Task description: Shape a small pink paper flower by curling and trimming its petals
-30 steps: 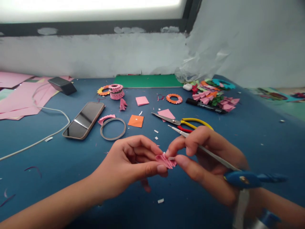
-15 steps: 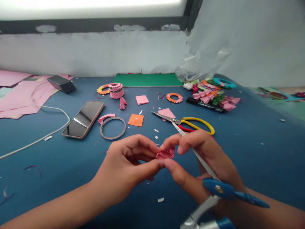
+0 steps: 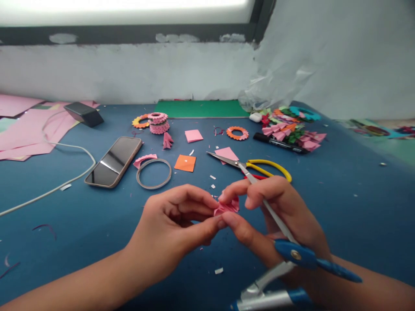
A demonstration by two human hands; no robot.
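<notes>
A small folded pink paper piece [image 3: 227, 207] is pinched between the fingertips of both hands above the blue table [image 3: 65, 216]. My left hand [image 3: 175, 224] grips it from the left with thumb and fingers closed. My right hand [image 3: 275, 216] pinches it from the right and also carries blue-handled scissors [image 3: 292, 255], whose blades run up across the fingers. The scissors' handles hang open near the lower edge.
Yellow-handled scissors [image 3: 259, 167] lie just beyond my hands. A phone [image 3: 113, 162], a tape ring [image 3: 153, 173], an orange square [image 3: 185, 163], pink squares [image 3: 193, 135], folded paper rings [image 3: 158, 122] and a heap of folded pieces [image 3: 292, 127] lie further back. A white cable [image 3: 58, 185] runs left.
My hands have drawn slightly nearer and up with the pink piece. The blue scissors swung so the handles drop lower and open toward the bottom edge.
</notes>
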